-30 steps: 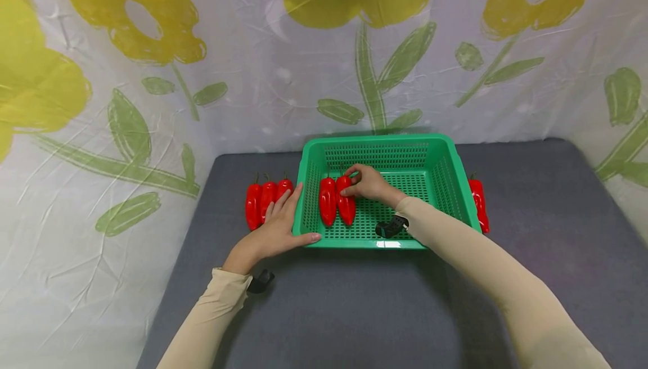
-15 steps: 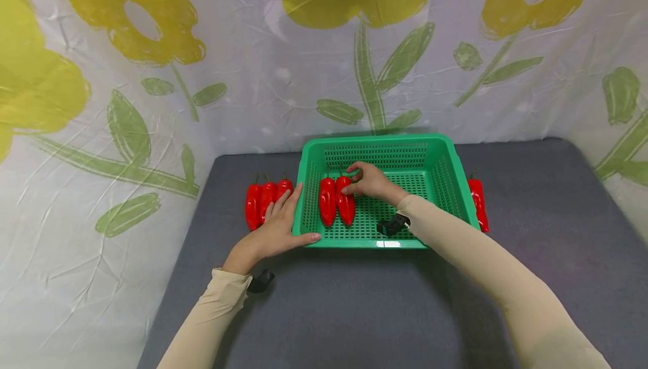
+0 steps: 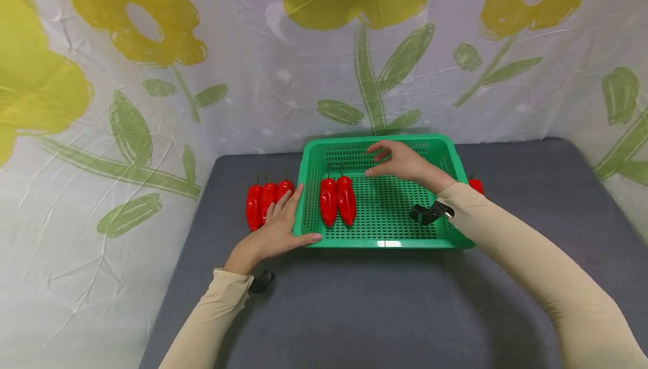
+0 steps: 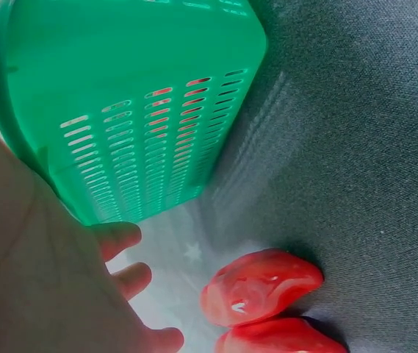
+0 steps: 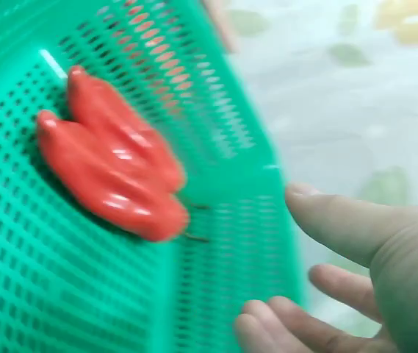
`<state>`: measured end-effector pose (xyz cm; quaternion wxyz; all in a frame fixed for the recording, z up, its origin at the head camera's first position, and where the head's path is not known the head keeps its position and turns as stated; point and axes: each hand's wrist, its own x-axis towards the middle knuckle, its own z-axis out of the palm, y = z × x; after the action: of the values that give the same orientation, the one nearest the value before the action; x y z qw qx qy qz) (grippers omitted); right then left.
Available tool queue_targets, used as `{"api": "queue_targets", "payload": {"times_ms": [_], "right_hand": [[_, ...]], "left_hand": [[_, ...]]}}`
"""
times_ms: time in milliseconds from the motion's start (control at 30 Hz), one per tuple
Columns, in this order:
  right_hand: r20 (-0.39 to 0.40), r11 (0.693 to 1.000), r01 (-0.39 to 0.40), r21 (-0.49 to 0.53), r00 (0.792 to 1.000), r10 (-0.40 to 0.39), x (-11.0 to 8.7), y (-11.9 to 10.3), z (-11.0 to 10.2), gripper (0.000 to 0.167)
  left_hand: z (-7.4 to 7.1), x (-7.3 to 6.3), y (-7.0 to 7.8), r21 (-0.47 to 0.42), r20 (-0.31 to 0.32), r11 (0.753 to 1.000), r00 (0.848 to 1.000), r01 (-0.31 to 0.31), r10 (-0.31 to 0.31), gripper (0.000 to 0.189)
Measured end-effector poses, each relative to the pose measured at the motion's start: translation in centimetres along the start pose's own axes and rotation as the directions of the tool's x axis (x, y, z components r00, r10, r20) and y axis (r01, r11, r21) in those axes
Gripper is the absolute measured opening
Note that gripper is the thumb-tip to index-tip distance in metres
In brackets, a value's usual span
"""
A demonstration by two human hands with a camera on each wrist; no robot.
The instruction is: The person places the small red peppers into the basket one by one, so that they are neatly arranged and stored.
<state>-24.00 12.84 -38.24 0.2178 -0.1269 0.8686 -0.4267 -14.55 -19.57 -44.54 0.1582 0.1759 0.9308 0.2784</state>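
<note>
The basket (image 3: pixel 349 242) is set on the grey surface (image 3: pixel 334 313), with its far side near the backdrop (image 3: pixel 243 76). Two red peppers are laid in its left part, on the perforated floor: the first pepper (image 3: pixel 328 201) nearer the left wall, the second pepper (image 3: pixel 346 200) just to its right. Both stems are directed toward the far wall.

The left hand (image 3: pixel 275 234) is placed at the near left corner of the basket. Its fingers are extended and spread; the thumb is laid on the near rim and the index finger along the left rim. Nothing is gripped by it.

The right hand (image 3: pixel 402 161) is held over the far part of the basket, apart from both peppers. Its fingers are loosely bent, a gap is left between thumb and fingertips, and nothing is held. Whether the rim is touched cannot be told from the blurred right wrist view.

Outside the basket, to the left, three more peppers are laid in a row: the third pepper (image 3: pixel 253 207), the fourth pepper (image 3: pixel 269 196) and the fifth pepper (image 3: pixel 286 187). The last is partly covered by the left fingers. At the right, the sixth pepper (image 3: pixel 476 185) is partly hidden by the right sleeve (image 3: pixel 536 251).
</note>
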Motion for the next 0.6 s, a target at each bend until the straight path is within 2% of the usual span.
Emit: {"api": "queue_targets", "payload": {"times_ms": [133,300,467,600], "right_hand": [[-0.017,0.999,0.023,-0.028,1.000,-0.023,-2.4,-0.1,-3.1,0.065],[-0.083,0.999,0.019,-0.039,0.996,-0.022,-5.5,0.7,-6.9,0.068],[-0.149,0.998,-0.039,-0.041,0.988,0.032,-8.4,2.8,-9.7,0.075],[-0.211,0.994,-0.106,-0.012,0.972,0.101,-10.4,5.5,-10.8,0.080]], "left_hand": [[0.0,0.0,0.0,0.009,0.003,1.000,1.000,0.002,-0.002,0.117],[-0.2,0.1,0.1,0.013,-0.001,1.000,1.000,-0.001,0.001,0.117],[-0.2,0.0,0.1,0.006,0.004,1.000,1.000,0.007,-0.007,0.117],[-0.1,0.0,0.2,-0.009,0.014,1.000,1.000,0.012,-0.012,0.118]]}}
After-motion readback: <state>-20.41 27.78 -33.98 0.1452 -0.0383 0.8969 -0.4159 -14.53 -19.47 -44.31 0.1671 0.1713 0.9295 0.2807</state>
